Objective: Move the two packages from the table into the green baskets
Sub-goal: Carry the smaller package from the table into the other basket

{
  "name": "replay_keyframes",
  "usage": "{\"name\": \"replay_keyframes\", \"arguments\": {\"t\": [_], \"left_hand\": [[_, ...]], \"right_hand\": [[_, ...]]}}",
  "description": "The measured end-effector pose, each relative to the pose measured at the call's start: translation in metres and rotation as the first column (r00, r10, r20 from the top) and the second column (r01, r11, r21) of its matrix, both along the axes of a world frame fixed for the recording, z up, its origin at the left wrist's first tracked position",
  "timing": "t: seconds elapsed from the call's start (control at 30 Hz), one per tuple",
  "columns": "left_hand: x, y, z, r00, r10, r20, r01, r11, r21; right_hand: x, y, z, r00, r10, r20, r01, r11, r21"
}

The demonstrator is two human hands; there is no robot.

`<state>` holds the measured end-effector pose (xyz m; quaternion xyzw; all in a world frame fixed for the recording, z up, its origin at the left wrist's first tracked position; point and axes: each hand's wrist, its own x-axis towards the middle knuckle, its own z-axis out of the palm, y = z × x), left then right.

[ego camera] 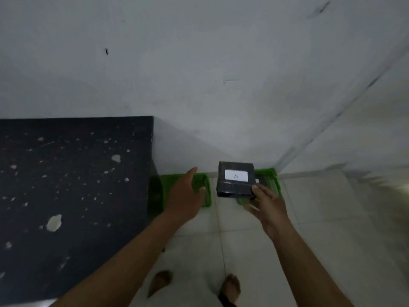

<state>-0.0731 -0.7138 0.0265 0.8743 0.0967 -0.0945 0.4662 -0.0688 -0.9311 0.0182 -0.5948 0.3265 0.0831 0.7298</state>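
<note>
Feet (194,286) bare at the near edge, both mine, on pale floor tiles (321,218). Dark desk (73,196) fills the left side, speckled with white chips, its top bare in the part that shows. My two forearms reach out from the near edge toward the far wall (199,63).

My left hand (184,196) is flat and loose, fingers stretched forward and apart, gripping nothing, hanging over the left green basket (204,191). That basket sits on the floor just right of the desk, up against the wall; my hand covers most of it, can't tell what's inside.

My right hand (269,206) pinches the near right corner of a black package (235,179), thumb on top, fingers underneath. Package is up in the air, tilted a little, white label (236,175) on its top face with a mark like the letter A. It hangs over the right green basket (271,182), which stands on the floor in the corner where the two walls meet. Something dark with a bit of white shows in that basket behind the package; too blurred and hidden to say what.

The two baskets are side by side, a strip of tile between them.
</note>
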Motion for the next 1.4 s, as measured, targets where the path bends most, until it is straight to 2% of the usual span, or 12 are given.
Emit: {"name": "replay_keyframes", "arguments": {"t": [0.2,0.33,0.5,0.67,0.8,1.0,1.1,1.2,1.4], "left_hand": [[-0.001,-0.032,-0.001,0.985,0.167,-0.048,-0.166,0.986,0.032],[0.005,-0.029,-0.009,0.962,0.272,-0.005,-0.271,0.960,0.065],[0.023,-0.015,-0.033,0.937,0.346,-0.050,-0.342,0.936,0.083],[0.063,-0.005,-0.064,0.930,0.340,-0.137,-0.334,0.940,0.069],[0.102,0.006,-0.097,0.944,0.287,-0.161,-0.269,0.955,0.121],[0.150,0.013,-0.199,0.917,0.316,-0.245,-0.298,0.948,0.111],[0.162,0.016,-0.268,0.850,0.418,-0.320,-0.419,0.905,0.067],[0.168,0.021,-0.338,0.773,0.515,-0.371,-0.510,0.852,0.121],[0.176,0.031,-0.469,0.733,0.551,-0.400,-0.568,0.819,0.087]], "right_hand": [[0.039,-0.036,-0.024,0.993,0.112,-0.048,-0.110,0.993,0.035],[0.064,-0.035,-0.035,0.978,0.181,-0.103,-0.173,0.981,0.085],[0.102,-0.020,-0.051,0.948,0.284,-0.141,-0.275,0.958,0.081],[0.140,-0.005,-0.075,0.935,0.290,-0.204,-0.286,0.957,0.049],[0.169,0.009,-0.113,0.917,0.273,-0.292,-0.270,0.962,0.050],[0.206,0.035,-0.219,0.873,0.306,-0.380,-0.287,0.952,0.106],[0.225,0.049,-0.286,0.838,0.331,-0.434,-0.304,0.943,0.134],[0.240,0.060,-0.352,0.805,0.360,-0.471,-0.333,0.932,0.145],[0.252,0.083,-0.477,0.775,0.371,-0.511,-0.309,0.928,0.207]]}}
